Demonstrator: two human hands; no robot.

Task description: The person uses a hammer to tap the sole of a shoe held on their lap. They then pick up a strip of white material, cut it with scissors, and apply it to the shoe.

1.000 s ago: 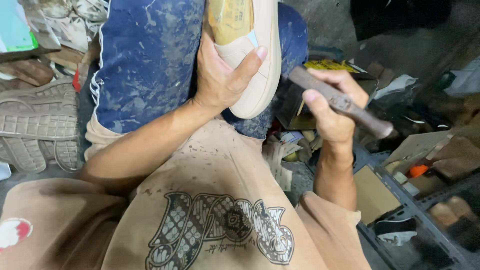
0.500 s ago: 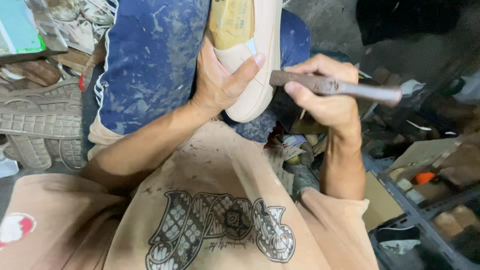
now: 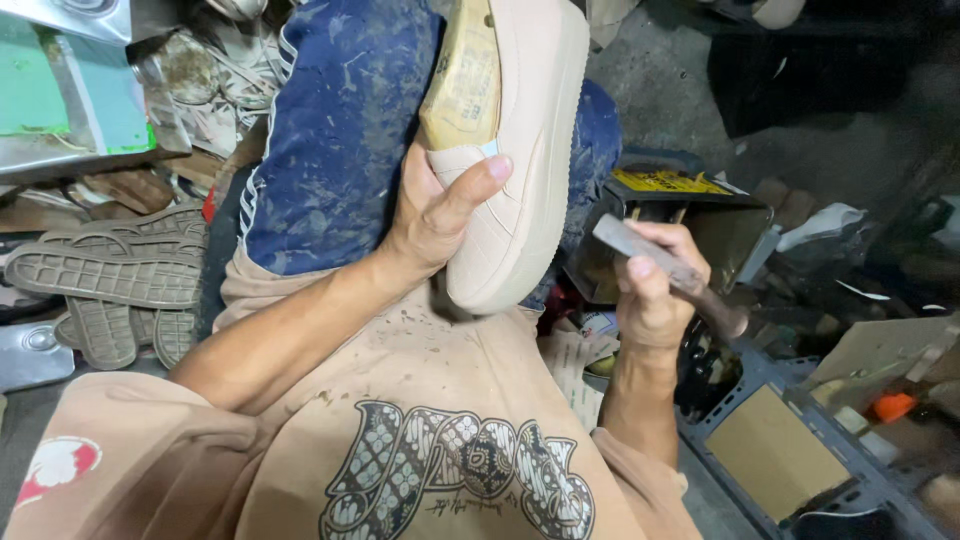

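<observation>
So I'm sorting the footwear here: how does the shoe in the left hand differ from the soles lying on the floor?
The beige shoe is whole, with upper and thick sole, held up by the left hand; the loose soles are bare, with no upper. The shoe looks pale and clean; the soles are grey-brown and dirty, lying tread-up. Both show ribbed texture.

1. The pale shoe [image 3: 520, 150] runs off the frame's top edge, toe unseen.
2. The tool [image 3: 668, 272] in the right hand [image 3: 655, 300] blurs at its lower end.
3. Clutter at far right stays dark, indistinct.
</observation>
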